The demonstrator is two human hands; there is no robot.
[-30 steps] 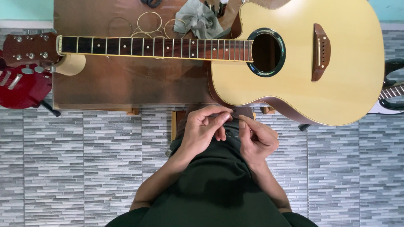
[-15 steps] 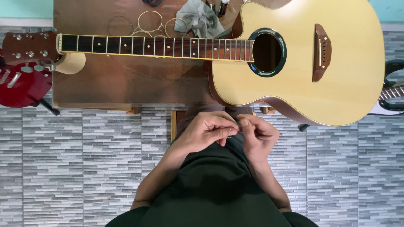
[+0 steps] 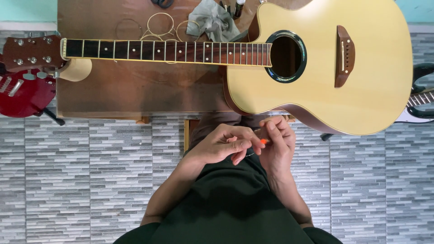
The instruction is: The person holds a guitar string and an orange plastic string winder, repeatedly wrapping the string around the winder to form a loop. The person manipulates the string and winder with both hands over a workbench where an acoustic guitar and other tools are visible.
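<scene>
- Acoustic guitar (image 3: 325, 77), pale yellow body, lies flat on brown wooden surface (image 3: 135, 90); neck points left, headstock past the surface's left edge; no strings seen on the fretboard.
- Red electric guitar (image 3: 22, 92) at far left, partly under the headstock.
- Grey cloth (image 3: 212, 22) crumpled at top of surface, just above the neck.
- Coiled strings (image 3: 160, 25) beside the cloth, loose rings.
- Left hand (image 3: 224, 145) below the guitar body, fingers curled, pinching a thin string; touching the right hand.
- Right hand (image 3: 278, 142) fingers closed narrow on small orange string end (image 3: 263, 141), held between both hands over the lap.
</scene>
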